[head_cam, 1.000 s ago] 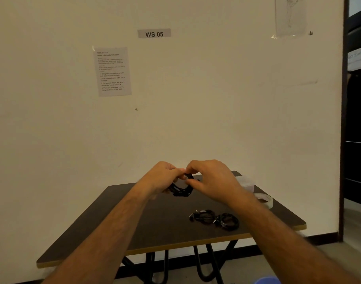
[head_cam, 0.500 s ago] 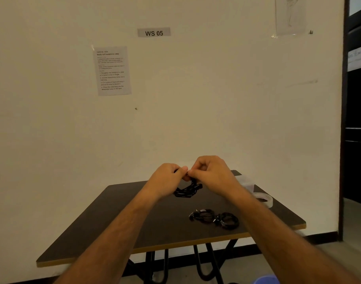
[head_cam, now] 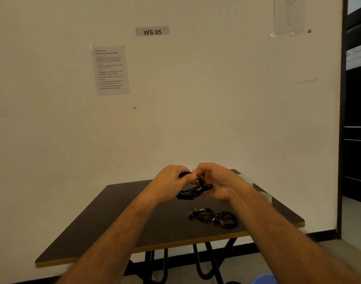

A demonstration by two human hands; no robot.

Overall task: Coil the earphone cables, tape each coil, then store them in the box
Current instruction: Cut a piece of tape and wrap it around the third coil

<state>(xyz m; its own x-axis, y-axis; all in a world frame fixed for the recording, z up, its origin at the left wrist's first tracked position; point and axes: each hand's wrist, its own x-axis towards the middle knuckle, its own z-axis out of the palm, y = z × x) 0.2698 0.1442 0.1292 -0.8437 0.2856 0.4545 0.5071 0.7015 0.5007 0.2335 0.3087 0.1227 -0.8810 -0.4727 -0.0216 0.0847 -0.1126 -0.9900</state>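
A black coiled earphone cable (head_cam: 190, 192) hangs between my two hands above the dark table (head_cam: 118, 218). My left hand (head_cam: 171, 182) grips its upper left part with curled fingers and thumb. My right hand (head_cam: 215, 180) pinches the coil's upper right end, where small plugs stick out. Two more black coils (head_cam: 202, 214) (head_cam: 226, 219) lie side by side on the table, nearer to me than my hands. My right forearm hides most of the tape roll and the box; only a pale blurred bit (head_cam: 264, 194) shows at the table's right edge.
The table stands against a cream wall with a paper instruction sheet (head_cam: 111, 70) and a "WS 05" label (head_cam: 152, 31). A dark doorway (head_cam: 357, 130) opens on the right. A blue object (head_cam: 264, 279) sits on the floor at the bottom edge.
My hands have risen slightly and turned the coil, which now hangs slanted below my fingers. My right forearm has shifted over the tape roll. The two coils on the table have not moved.
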